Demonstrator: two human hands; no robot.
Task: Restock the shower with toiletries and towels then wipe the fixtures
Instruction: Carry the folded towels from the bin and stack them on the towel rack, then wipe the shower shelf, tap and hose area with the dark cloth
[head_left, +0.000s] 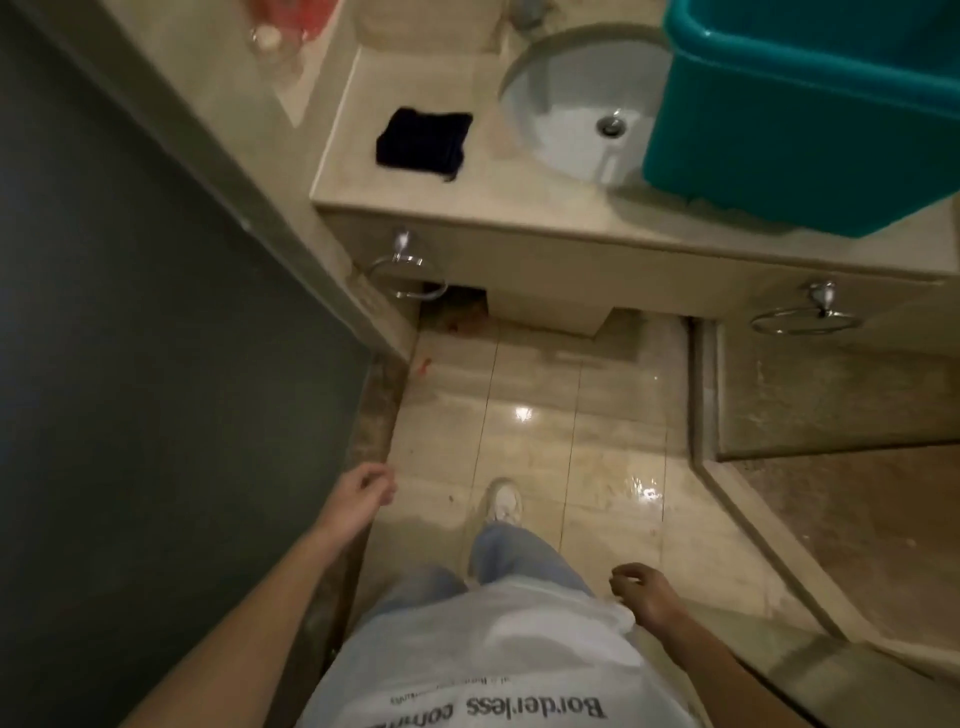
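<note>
Both my left hand (366, 488) and right hand (641, 590) hang empty, fingers loosely curled, while the small dark folded cloth (423, 143) lies on the beige stone counter (467, 200) left of the round white sink (561, 114), likely soft and light, best pinched along its near edge.

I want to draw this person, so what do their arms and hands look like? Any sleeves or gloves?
Both arms are bare as far as the picture shows, with no sleeves. The left hand and right hand wear no gloves, and I see no watch or rings. The shirt is white with black letters, above light blue jeans.
</note>
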